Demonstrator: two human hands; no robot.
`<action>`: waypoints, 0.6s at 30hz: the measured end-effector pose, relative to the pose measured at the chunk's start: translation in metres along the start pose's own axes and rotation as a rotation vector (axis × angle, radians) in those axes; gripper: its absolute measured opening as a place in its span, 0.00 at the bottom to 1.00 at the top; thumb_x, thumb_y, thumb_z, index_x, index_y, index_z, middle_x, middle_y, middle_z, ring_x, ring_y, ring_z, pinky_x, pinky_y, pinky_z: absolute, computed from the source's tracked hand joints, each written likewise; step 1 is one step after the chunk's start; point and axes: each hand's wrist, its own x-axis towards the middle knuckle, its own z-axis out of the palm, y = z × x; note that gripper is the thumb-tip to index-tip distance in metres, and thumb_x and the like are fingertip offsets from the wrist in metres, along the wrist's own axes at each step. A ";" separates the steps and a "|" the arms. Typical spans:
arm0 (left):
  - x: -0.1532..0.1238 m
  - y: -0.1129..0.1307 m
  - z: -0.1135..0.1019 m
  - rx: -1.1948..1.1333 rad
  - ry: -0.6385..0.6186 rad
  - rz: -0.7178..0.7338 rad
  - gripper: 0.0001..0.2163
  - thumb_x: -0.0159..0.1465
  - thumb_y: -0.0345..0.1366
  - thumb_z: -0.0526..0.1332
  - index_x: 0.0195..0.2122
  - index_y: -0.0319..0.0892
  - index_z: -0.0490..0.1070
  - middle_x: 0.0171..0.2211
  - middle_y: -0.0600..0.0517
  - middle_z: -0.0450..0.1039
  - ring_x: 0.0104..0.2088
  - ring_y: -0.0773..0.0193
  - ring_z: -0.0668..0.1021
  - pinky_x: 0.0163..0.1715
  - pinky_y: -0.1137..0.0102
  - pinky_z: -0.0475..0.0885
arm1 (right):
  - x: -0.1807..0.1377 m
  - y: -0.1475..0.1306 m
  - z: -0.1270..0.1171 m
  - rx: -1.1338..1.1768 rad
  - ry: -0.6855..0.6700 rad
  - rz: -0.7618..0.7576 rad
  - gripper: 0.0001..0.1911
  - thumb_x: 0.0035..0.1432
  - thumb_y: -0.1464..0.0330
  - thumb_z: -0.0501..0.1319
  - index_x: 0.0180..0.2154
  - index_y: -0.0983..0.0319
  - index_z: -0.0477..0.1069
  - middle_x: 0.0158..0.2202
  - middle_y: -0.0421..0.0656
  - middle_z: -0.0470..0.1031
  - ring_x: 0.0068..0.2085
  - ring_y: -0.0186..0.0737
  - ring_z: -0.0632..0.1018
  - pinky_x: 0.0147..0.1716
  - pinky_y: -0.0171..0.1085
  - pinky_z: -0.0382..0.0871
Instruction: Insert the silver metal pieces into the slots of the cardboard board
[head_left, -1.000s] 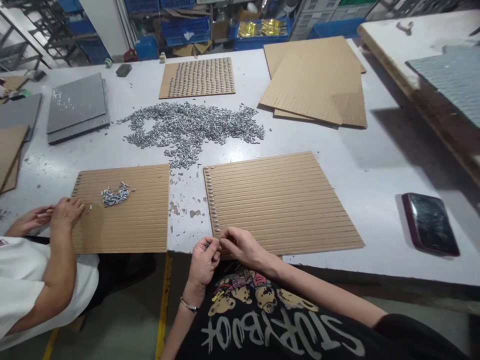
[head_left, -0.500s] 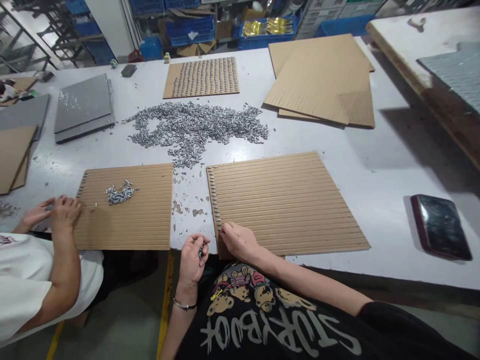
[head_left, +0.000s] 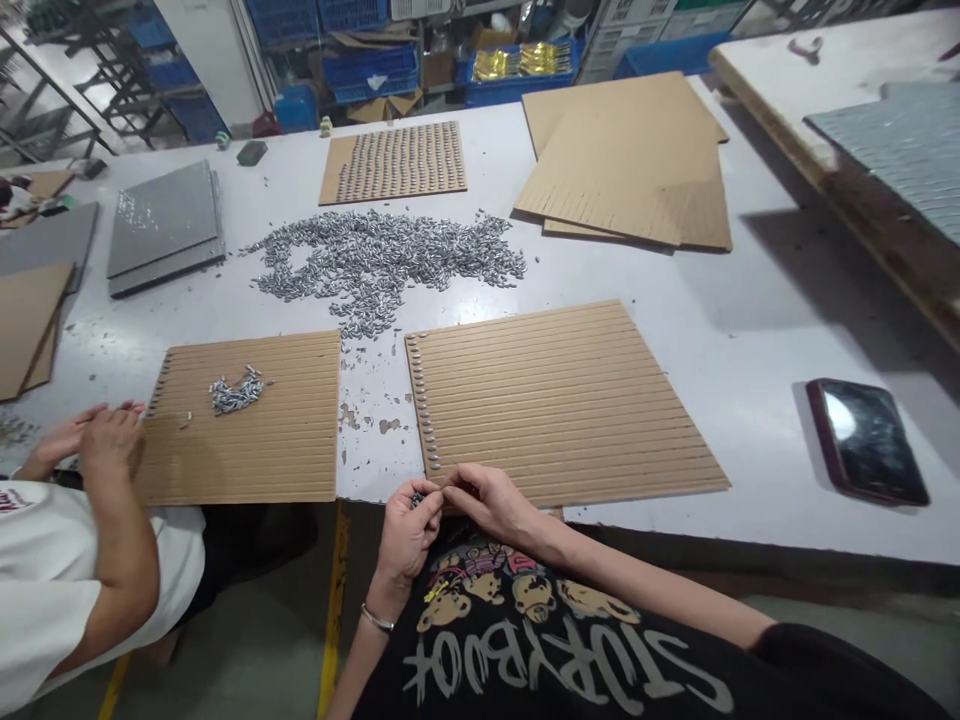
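My left hand (head_left: pixel 409 530) is curled around several small grey spindle-shaped metal pieces (head_left: pixel 417 498), which show between its fingers. The fingertips of my right hand (head_left: pixel 487 503) are pinched together and meet my left thumb; whatever lies between them is hidden. Both hands are at the near left corner of a grooved cardboard sheet (head_left: pixel 555 400). Along that sheet's left edge runs a column of the same grey pieces (head_left: pixel 424 410), one beside another at the groove ends. Farther back on the table lies a large loose pile of these pieces (head_left: pixel 390 250).
At the left, a co-worker's hands (head_left: pixel 109 440) are at another grooved cardboard sheet (head_left: pixel 285 440) bearing a small heap of pieces. Behind are a filled board (head_left: pixel 405 160), stacked cardboard sheets (head_left: pixel 630 160) and grey wrapped slabs (head_left: pixel 165 225). A dark phone-like device (head_left: pixel 870 440) lies right.
My right hand has moved from the sheet's left edge toward me, and my left hand has come up and right to meet it. The view has shifted slightly.
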 end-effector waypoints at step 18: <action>0.002 0.004 -0.021 -0.257 0.087 0.123 0.12 0.58 0.41 0.65 0.34 0.40 0.64 0.31 0.51 0.72 0.21 0.75 0.66 0.11 0.82 0.52 | 0.009 0.022 -0.009 -0.131 -0.006 0.009 0.09 0.62 0.68 0.53 0.37 0.62 0.71 0.35 0.43 0.76 0.36 0.37 0.75 0.38 0.35 0.66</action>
